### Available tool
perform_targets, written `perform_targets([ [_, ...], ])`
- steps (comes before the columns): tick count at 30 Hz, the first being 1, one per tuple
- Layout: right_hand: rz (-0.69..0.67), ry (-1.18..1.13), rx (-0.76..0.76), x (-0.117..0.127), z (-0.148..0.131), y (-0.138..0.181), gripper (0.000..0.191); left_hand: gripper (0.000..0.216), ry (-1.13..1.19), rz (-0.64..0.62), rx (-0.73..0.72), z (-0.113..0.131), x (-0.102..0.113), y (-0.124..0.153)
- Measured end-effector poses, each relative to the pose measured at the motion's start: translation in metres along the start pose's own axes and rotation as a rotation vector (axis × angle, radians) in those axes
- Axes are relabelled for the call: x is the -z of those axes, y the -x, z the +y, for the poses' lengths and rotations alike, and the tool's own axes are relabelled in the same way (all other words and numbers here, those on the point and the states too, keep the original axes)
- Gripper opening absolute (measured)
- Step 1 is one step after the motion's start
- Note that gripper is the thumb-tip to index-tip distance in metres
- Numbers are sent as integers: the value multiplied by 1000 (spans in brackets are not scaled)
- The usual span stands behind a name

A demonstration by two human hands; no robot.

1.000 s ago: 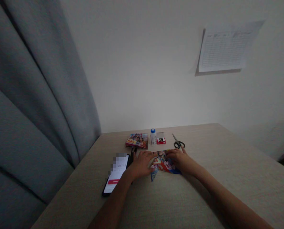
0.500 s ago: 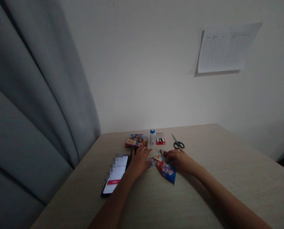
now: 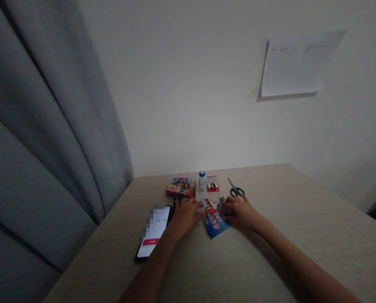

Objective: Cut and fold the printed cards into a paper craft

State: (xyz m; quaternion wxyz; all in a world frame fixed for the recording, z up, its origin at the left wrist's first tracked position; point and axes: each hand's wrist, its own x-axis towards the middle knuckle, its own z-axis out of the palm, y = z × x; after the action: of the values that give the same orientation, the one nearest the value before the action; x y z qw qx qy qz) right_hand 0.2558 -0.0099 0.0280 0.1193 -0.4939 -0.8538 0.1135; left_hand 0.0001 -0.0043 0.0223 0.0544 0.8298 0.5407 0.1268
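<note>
A colourful printed paper (image 3: 215, 221) in blue, red and white lies on the table between my hands. My left hand (image 3: 186, 214) rests on its left edge with fingers curled down onto it. My right hand (image 3: 239, 212) presses on its right edge, fingers bent. The sheet's near corner points toward me. Both forearms reach in from the bottom of the view.
A phone (image 3: 153, 232) with a lit screen lies left of my left arm. At the back of the beige table (image 3: 270, 252) are a stack of printed paper (image 3: 181, 187), a small white bottle (image 3: 202, 182), a small red box (image 3: 213, 186) and scissors (image 3: 235, 189). A grey curtain (image 3: 39, 147) hangs on the left.
The printed paper has been turned and shifted between my hands; its pointed corner swung from the right back toward the middle. Both hands stayed on it.
</note>
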Motion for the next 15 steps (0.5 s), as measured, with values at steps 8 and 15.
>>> perform_targets([
  [8, 26, 14, 31, -8, -4, -2, 26, 38, 36, -61, 30, 0, 1, 0],
  [15, 4, 18, 38, -14, -9, -2, 37, 46, 17, -66, 62, 8, 4, 1],
])
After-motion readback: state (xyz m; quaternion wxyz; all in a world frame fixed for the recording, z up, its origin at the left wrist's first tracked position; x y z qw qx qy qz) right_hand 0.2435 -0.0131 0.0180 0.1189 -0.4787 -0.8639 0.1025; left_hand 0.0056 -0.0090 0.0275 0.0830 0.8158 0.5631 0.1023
